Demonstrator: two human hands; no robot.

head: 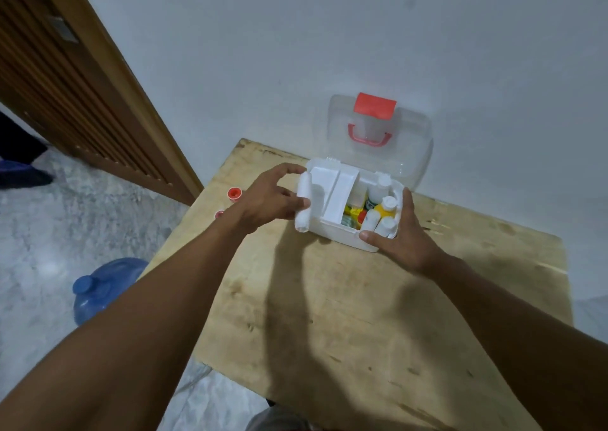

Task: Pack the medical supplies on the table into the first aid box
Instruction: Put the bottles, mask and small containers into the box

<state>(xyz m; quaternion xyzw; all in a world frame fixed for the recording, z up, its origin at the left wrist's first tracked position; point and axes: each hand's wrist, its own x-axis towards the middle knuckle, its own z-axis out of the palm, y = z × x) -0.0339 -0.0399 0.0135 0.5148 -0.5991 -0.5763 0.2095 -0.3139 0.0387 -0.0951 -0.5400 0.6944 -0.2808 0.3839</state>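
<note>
**First aid box nearly packed, lid yet to be closed**

The white first aid box (348,233) is shown on the far part of the wooden counter (362,315), close to the wall, its clear lid (408,141) thrown back with the red latch (375,103) uppermost. Several supplies are already seen inside: a white-capped bottle (376,190), a yellow bottle (385,210) and small white rolls (385,226) in the right-hand part, with coloured packets glimpsed lower down. A white inner tray (335,193) is seen tilted across the left part, not seated flat. The box is steadied by the right hand (399,233), fingers spread over its near right corner; whether the grip is closed on the box wall or merely resting cannot be told. A white bandage roll (303,203) is held against the box's left edge by the left hand (271,197), thumb and fingers curled loosely about it. Two small red-capped items (234,194) are left at the counter's left edge, partly hidden behind the left forearm. The work is judged to be well advanced: the roll, the remaining red-capped pieces, the tray's seating and the lid are thought to be what is left.
</note>
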